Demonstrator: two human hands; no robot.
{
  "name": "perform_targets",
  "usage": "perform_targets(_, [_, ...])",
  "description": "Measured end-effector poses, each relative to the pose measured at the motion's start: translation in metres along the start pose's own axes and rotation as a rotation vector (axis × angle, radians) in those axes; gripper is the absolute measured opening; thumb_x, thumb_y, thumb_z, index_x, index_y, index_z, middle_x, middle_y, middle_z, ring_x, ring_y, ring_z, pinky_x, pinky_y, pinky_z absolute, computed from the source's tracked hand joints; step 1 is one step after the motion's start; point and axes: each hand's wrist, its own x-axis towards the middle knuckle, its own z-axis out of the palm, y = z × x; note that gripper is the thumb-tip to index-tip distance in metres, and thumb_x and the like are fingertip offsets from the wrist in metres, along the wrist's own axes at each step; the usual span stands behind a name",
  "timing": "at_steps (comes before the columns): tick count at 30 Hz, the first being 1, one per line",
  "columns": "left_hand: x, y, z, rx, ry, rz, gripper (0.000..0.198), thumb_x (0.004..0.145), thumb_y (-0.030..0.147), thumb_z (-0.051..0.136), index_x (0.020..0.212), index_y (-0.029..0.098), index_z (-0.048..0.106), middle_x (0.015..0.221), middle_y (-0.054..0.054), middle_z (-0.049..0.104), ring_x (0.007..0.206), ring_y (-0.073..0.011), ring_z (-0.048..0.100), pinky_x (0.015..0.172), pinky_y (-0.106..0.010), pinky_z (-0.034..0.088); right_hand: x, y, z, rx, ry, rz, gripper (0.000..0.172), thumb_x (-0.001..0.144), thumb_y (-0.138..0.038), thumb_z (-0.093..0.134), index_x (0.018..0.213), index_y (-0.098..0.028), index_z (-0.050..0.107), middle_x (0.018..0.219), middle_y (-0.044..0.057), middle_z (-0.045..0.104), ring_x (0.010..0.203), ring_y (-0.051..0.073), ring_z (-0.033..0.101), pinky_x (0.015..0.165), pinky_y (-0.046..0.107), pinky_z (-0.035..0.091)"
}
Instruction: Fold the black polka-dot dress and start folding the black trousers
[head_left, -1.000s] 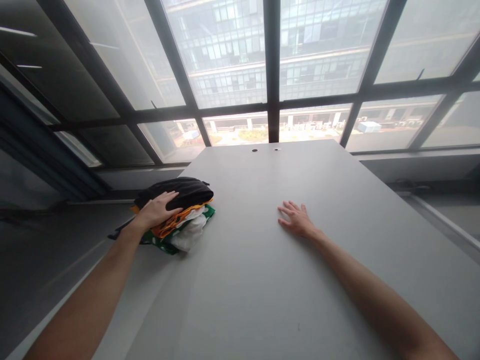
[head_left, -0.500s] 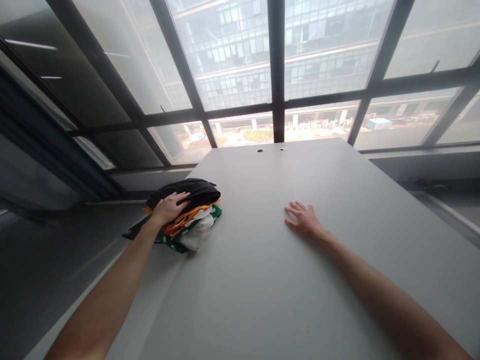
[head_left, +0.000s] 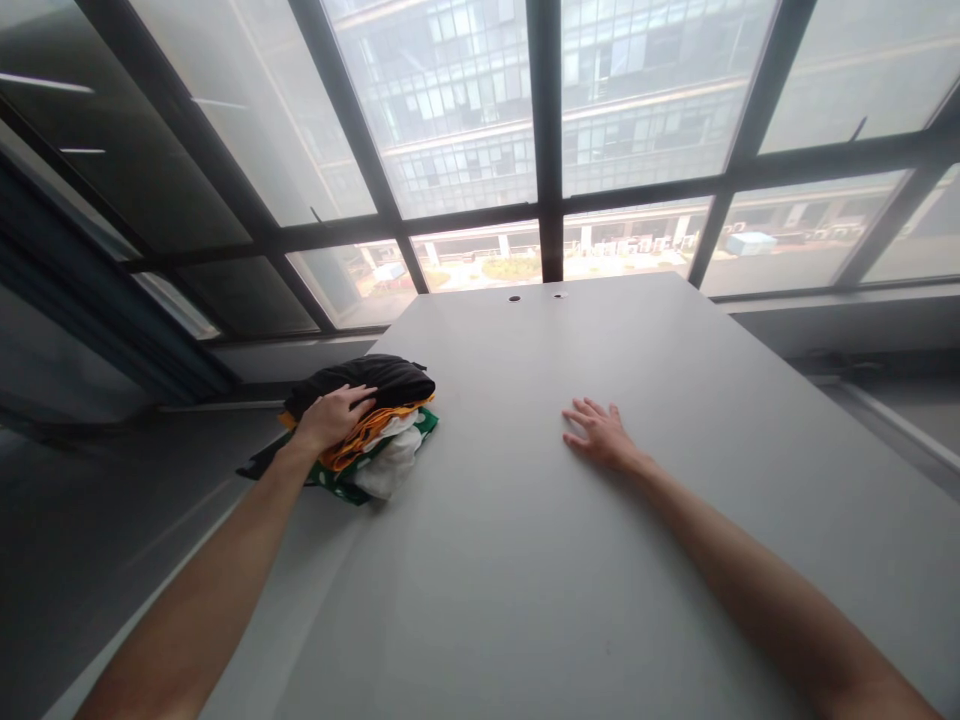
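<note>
A pile of folded cloths or clothes sits at the left edge of the white table [head_left: 495, 560]. On top is a black folded garment [head_left: 375, 377], with an orange cloth [head_left: 358, 440], a white cloth [head_left: 390, 465] and a green cloth with white spots [head_left: 430, 422] showing beneath it. My left hand [head_left: 335, 415] rests on the pile's near side with its fingers stretched over the black garment. My right hand [head_left: 600, 432] lies on the bare tabletop, fingers spread, holding nothing.
Two small round holes, one of them a dark cable hole [head_left: 514, 298], sit near the table's far edge. Beyond stands a large window with dark frames [head_left: 550, 150]. A dark blue curtain [head_left: 97, 280] hangs at the left.
The whole view has shifted slightly, so everything appears a little further left. Both hands keep the same places relative to the pile and the table.
</note>
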Motion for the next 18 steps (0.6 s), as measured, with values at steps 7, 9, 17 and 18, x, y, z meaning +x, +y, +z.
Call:
perform_targets(7, [0.011,-0.022,0.004,-0.166,0.014,0.022,0.037,0.094,0.046,0.055,0.105,0.016,0.072,0.111,-0.005,0.078,0.117,-0.0310,0.064,0.105,-0.042,0.047,0.000,-0.001,-0.002,0.018,0.001,0.000,0.054,0.100,-0.045,0.057,0.150,-0.026,0.057,0.168,0.014,0.036,0.158,0.032,0.025,0.124,0.068,0.006])
perform_targets(9, [0.012,-0.015,-0.001,-0.201,0.067,-0.017,0.041,0.093,0.052,0.053,0.103,0.017,0.071,0.100,-0.003,0.078,0.107,-0.0315,0.067,0.099,-0.042,0.049,0.000,-0.001,-0.001,0.024,0.007,0.001,0.054,0.099,-0.045,0.058,0.150,-0.026,0.057,0.168,0.014,0.036,0.158,0.033,0.025,0.124,0.068,0.006])
perform_targets(17, [0.006,0.094,-0.011,-0.421,0.188,0.415,0.036,0.101,0.045,0.049,0.114,0.020,0.072,0.126,-0.008,0.074,0.117,-0.0283,0.068,0.108,-0.042,0.048,0.004,0.004,0.007,0.091,0.072,-0.027,0.057,0.097,-0.043,0.061,0.151,-0.027,0.054,0.165,0.013,0.041,0.156,0.035,0.029,0.121,0.074,0.008])
perform_targets(18, [0.004,0.113,-0.006,-0.393,0.145,0.506,0.034,0.102,0.041,0.049,0.113,0.019,0.072,0.126,-0.009,0.074,0.116,-0.0271,0.068,0.107,-0.041,0.050,0.005,0.005,0.008,0.129,0.113,-0.022,0.057,0.097,-0.042,0.061,0.152,-0.027,0.054,0.163,0.013,0.045,0.154,0.035,0.033,0.122,0.073,0.009])
